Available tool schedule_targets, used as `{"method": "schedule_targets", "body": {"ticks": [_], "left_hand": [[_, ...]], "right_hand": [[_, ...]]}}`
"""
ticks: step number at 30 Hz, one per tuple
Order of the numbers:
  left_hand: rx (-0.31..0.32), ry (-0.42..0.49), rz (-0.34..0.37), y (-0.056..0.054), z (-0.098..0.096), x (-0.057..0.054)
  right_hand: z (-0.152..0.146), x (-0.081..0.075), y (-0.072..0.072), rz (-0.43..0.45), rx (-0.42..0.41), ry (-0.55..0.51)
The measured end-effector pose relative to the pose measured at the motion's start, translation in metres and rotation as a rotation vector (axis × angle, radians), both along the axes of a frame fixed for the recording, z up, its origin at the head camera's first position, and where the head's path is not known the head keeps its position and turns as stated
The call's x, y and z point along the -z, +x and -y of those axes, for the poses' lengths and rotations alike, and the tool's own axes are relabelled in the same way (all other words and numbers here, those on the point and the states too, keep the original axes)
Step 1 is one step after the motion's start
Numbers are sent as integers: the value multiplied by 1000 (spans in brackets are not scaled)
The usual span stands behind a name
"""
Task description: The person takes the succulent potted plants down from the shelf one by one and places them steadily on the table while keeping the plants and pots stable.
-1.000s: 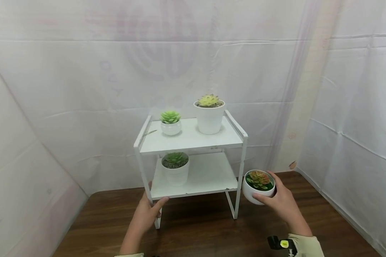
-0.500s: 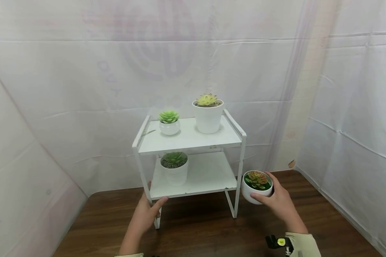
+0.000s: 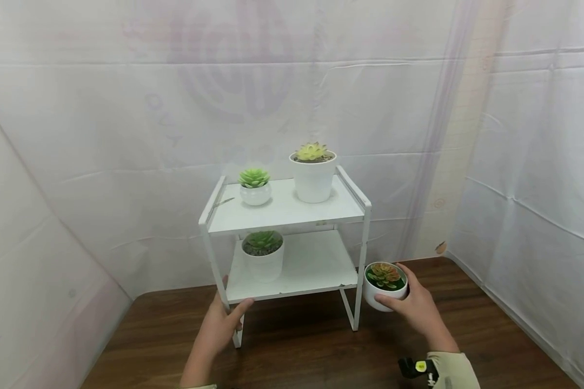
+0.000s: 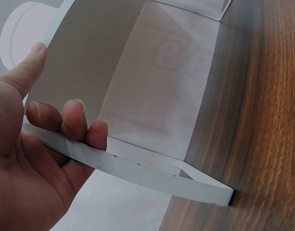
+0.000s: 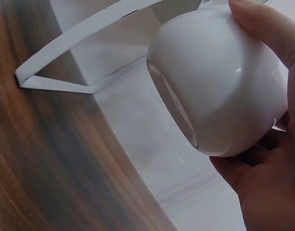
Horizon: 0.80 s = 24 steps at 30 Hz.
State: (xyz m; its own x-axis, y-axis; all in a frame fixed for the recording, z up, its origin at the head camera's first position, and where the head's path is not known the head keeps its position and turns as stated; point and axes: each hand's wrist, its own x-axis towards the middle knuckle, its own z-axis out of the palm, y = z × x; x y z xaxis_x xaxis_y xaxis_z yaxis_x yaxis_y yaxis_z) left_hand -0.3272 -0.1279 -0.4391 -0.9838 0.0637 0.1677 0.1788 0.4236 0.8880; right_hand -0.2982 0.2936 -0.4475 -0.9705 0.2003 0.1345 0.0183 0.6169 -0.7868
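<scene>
My left hand point(image 3: 219, 321) grips the front left leg of a white two-tier shelf point(image 3: 284, 294), its fingers curled round the post in the left wrist view and the thumb along the lower board's edge. With my right hand point(image 3: 416, 305) I hold a round white pot point(image 3: 377, 297) by its side. A reddish-green succulent point(image 3: 385, 274) sits in that pot. In the right wrist view the pot point(image 5: 210, 72) hangs above the table, its underside showing. From the head view it sits right beside the shelf's front right leg point(image 3: 364, 254).
On the top board stand a small pot with a bright green succulent point(image 3: 254, 181) and a taller pot with a yellow-green one point(image 3: 313, 173). The lower board carries a dark green succulent pot point(image 3: 264, 259) at its left. The shelf stands on a brown wooden table point(image 3: 302, 356) before pale cloth walls.
My right hand has brought the potted succulent slightly left, closer to the shelf's right leg. My left hand keeps its grip. The whole head view has shifted a little.
</scene>
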Motion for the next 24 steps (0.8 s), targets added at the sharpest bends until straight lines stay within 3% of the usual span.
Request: {"method": "schedule_targets", "body": {"ticks": [24], "left_hand": [[-3,1,-5,0,0,0]], "right_hand": [[1,26,-10,32,51,-10]]}}
